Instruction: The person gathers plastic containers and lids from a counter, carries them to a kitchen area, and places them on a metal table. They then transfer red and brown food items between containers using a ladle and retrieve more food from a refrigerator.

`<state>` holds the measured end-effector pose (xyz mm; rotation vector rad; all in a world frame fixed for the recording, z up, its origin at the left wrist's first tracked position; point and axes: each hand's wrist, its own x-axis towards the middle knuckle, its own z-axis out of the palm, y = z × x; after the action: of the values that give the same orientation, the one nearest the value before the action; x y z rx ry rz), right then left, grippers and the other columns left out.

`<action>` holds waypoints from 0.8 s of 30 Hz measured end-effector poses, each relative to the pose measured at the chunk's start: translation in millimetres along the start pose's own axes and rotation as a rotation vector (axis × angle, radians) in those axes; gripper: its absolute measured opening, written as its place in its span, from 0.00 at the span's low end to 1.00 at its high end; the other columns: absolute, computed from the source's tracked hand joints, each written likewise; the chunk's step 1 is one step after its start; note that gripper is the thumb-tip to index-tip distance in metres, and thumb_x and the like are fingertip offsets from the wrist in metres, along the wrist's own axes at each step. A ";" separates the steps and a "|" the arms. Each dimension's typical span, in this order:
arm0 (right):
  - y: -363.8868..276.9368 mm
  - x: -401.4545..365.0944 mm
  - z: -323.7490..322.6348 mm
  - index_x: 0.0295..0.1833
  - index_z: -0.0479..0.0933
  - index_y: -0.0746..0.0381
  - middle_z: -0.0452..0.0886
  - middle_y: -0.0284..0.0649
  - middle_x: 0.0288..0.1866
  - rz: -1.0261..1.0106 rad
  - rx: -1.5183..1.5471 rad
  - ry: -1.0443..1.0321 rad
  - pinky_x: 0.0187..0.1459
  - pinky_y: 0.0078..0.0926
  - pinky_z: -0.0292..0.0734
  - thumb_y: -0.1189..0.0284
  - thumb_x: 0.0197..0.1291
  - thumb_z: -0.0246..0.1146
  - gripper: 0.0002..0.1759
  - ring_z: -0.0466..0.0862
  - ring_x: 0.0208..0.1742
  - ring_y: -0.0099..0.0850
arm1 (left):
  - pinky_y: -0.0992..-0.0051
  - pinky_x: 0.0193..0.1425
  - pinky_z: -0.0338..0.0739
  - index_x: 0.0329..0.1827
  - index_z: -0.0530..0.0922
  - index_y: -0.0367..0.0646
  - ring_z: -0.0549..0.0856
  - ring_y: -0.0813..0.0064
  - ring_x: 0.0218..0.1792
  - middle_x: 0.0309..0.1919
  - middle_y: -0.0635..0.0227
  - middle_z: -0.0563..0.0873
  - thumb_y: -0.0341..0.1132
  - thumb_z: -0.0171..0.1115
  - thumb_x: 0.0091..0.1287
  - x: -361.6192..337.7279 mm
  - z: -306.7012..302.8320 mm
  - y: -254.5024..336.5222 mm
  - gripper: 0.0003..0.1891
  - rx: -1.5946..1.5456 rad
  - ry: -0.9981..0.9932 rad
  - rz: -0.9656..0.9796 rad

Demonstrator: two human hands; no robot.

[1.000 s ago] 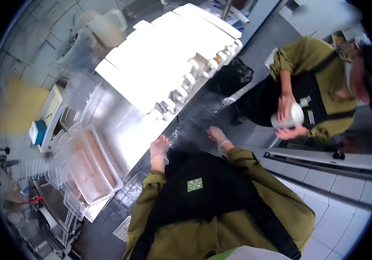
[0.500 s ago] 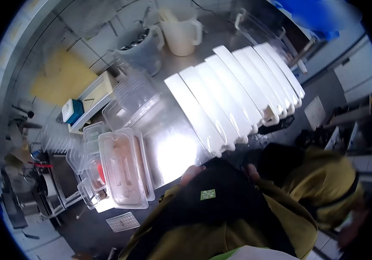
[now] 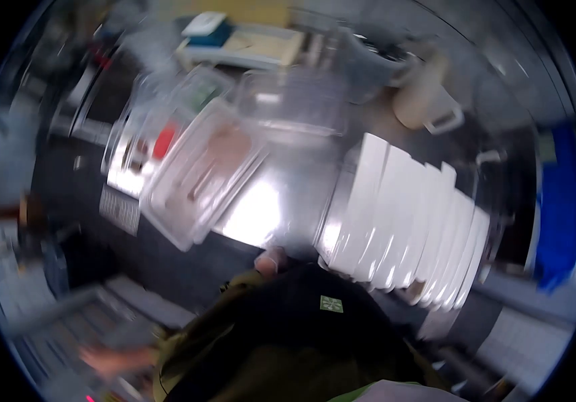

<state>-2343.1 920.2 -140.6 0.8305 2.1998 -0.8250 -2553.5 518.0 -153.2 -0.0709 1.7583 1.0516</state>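
At the front edge of the steel counter [image 3: 301,167] is my left hand [image 3: 271,260], beside the dark apron [image 3: 288,315]. It is blurred, with its fingers partly hidden. My right hand does not show. Left of my left hand stands a clear lidded tub [image 3: 194,177] with brownish contents. On the other side, glossy white trays [image 3: 402,221] lean in a row on the counter, overlapping one another.
Clear containers [image 3: 294,100] stand at the back, near a cream jug [image 3: 425,100] and a grey tub of utensils [image 3: 375,63]. A blue sheet [image 3: 559,208] hangs at right. Another person's hand [image 3: 117,358] and olive sleeve appear low at left.
My view has swung round, turning the scene clockwise. My right hand has gone out of sight. The other person, at right before, now appears low at left.
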 end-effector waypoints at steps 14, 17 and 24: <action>-6.1 108.9 -121.8 0.34 0.77 0.62 0.78 0.42 0.32 -0.285 -0.267 -0.247 0.38 0.34 0.71 0.64 0.60 0.51 0.14 0.78 0.35 0.37 | 0.62 0.60 0.55 0.48 0.74 0.52 0.71 0.74 0.52 0.54 0.73 0.75 0.48 0.46 0.60 -42.3 116.3 82.1 0.18 -1.592 0.257 0.218; -6.0 106.7 -122.7 0.35 0.77 0.62 0.78 0.42 0.32 -0.327 -0.294 -0.250 0.38 0.34 0.71 0.63 0.60 0.50 0.15 0.78 0.36 0.36 | 0.72 0.50 0.61 0.47 0.74 0.54 0.71 0.79 0.43 0.45 0.76 0.75 0.54 0.48 0.62 -58.6 132.9 74.9 0.19 -1.441 0.434 0.284; -0.7 87.1 -106.7 0.35 0.76 0.62 0.77 0.41 0.32 -0.298 -0.266 -0.270 0.39 0.33 0.70 0.62 0.62 0.49 0.16 0.77 0.36 0.35 | 0.70 0.52 0.71 0.55 0.74 0.35 0.80 0.62 0.44 0.42 0.54 0.82 0.67 0.46 0.59 -165.1 129.1 -80.3 0.40 -0.813 0.811 -0.160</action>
<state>-2431.4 1025.9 -140.2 0.2492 2.1527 -0.7126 -2342.7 487.7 -82.3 -1.2674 1.8176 1.6938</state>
